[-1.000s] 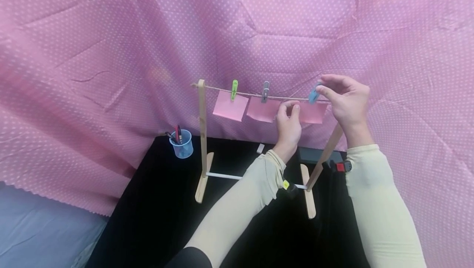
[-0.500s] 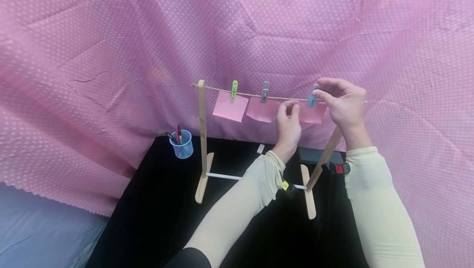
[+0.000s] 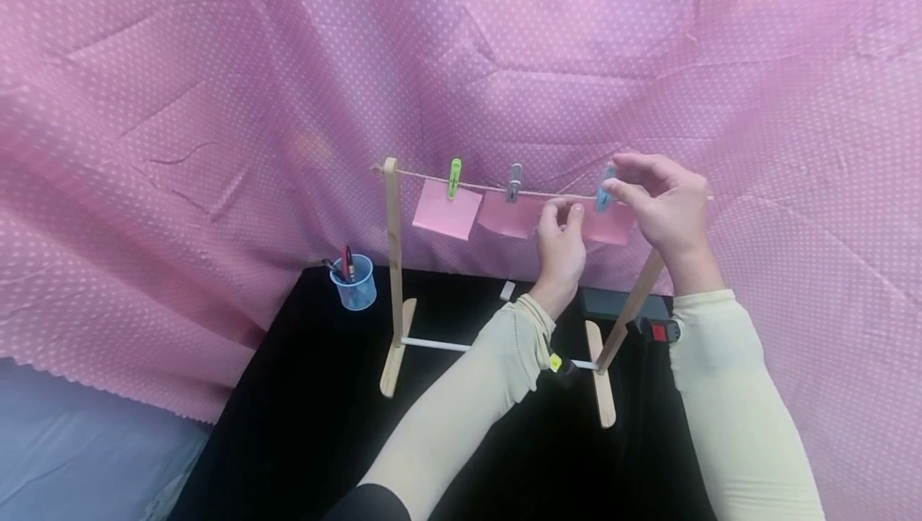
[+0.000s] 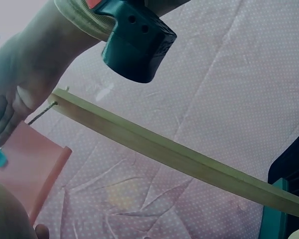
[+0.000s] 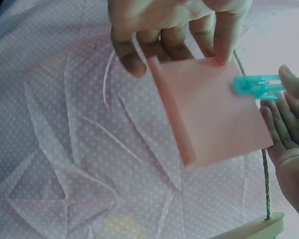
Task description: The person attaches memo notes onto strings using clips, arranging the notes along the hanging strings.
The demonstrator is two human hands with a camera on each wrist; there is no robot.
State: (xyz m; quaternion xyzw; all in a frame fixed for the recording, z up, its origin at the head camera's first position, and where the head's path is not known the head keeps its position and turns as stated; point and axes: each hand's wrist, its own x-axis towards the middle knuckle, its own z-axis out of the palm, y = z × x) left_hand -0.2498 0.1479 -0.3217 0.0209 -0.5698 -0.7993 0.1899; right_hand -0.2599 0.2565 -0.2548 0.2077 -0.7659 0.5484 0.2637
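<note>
In the head view my right hand (image 3: 675,213) pinches a light-blue clothespin (image 3: 602,199) between thumb and fingers. The clothespin's jaws sit over the top edge of the rightmost pink paper (image 3: 611,226), at the twine (image 3: 555,194). My left hand (image 3: 562,253) pinches that paper's left upper corner between thumb and fingertips. The right wrist view shows the paper's face (image 5: 214,117), one edge folded or curled, with the clothespin (image 5: 256,85) at the opposite edge. To the left, a green clothespin (image 3: 454,178) and a grey clothespin (image 3: 514,183) each hold a pink paper on the twine.
The twine runs between two wooden posts (image 3: 394,265), joined low by a white rod (image 3: 435,344). On the black tablecloth (image 3: 288,425) stand a blue mesh cup (image 3: 355,292) of pens, a small white block (image 3: 507,290) and a dark box (image 3: 612,303). Pink dotted cloth (image 3: 216,105) hangs behind.
My right hand has come slightly down and left with the blue clothespin, which now stands more upright over the paper's top edge. My left hand has stayed in place at the paper's corner.
</note>
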